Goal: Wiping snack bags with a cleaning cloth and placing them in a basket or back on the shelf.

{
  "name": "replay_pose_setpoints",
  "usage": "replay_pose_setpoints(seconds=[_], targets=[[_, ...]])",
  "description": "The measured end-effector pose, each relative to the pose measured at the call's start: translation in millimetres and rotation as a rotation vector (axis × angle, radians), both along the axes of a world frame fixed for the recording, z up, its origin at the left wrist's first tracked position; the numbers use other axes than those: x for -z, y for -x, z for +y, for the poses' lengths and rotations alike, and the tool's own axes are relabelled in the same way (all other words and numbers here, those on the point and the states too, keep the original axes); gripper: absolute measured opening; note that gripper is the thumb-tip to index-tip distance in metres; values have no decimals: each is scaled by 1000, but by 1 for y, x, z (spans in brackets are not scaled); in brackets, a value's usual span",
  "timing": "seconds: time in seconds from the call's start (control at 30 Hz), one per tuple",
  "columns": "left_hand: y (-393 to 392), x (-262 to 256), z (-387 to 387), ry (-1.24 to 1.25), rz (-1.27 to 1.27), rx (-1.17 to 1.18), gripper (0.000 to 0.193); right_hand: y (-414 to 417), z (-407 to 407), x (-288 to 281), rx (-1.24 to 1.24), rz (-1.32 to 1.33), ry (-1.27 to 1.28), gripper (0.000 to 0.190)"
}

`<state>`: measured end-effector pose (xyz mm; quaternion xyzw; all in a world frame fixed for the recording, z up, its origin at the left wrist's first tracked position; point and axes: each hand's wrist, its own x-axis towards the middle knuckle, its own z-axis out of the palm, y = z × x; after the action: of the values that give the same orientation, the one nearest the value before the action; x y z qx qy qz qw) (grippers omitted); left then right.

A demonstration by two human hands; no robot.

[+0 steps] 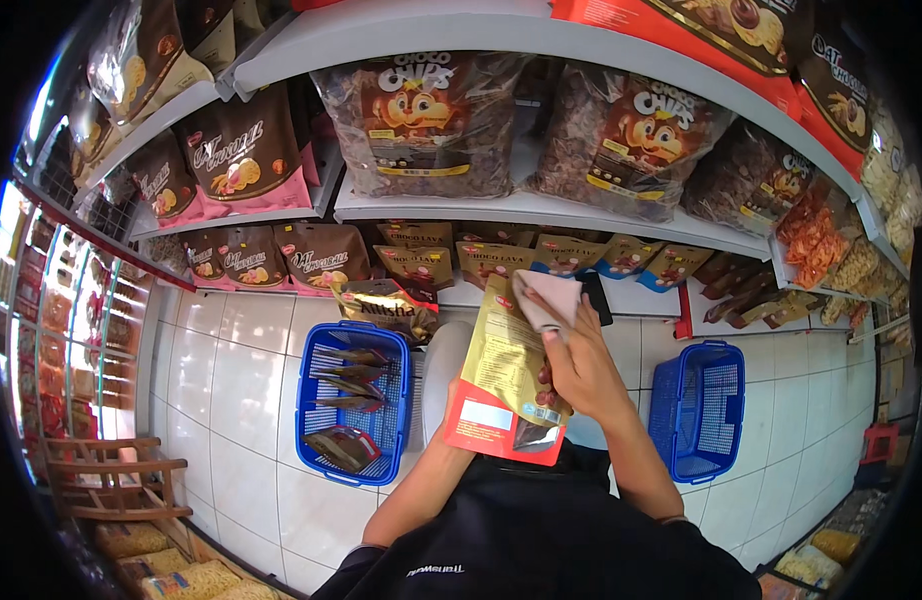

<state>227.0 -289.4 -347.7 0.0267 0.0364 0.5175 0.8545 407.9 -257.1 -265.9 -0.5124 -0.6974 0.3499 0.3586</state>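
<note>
A gold and red foil snack pouch is in front of me, upright, its printed back facing the camera. My left hand grips its left side, mostly hidden behind the pouch. My right hand holds a folded pale cloth against the pouch's upper right part. At my left stands a blue plastic basket with several pouches in it. Another blue plastic basket, with nothing visible inside, is at my right.
Shelves ahead hold large bags of choco chips, brown and pink pouches and smaller gold pouches. A gold and black pouch stands behind the left basket. A wooden rack is at far left.
</note>
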Motion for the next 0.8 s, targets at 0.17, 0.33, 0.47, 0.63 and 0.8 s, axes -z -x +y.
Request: replay_pose_setpoints(seconds=[0.17, 0.33, 0.47, 0.63, 0.8], targets=[[-11, 9, 8, -100, 449, -235, 51, 8, 0, 0, -259, -237, -6, 57], [12, 48, 3, 51, -292, -14, 54, 17, -22, -6, -426, -303, -65, 61], [17, 44, -3, 214, -189, -44, 69, 14, -39, -11, -574, -267, -70, 66], [20, 39, 6, 202, -177, -18, 70, -1, -52, -8, -705, -136, -87, 72], [17, 35, 22, 177, -167, 9, 72, -27, -45, 1, -670, -247, -138, 67]])
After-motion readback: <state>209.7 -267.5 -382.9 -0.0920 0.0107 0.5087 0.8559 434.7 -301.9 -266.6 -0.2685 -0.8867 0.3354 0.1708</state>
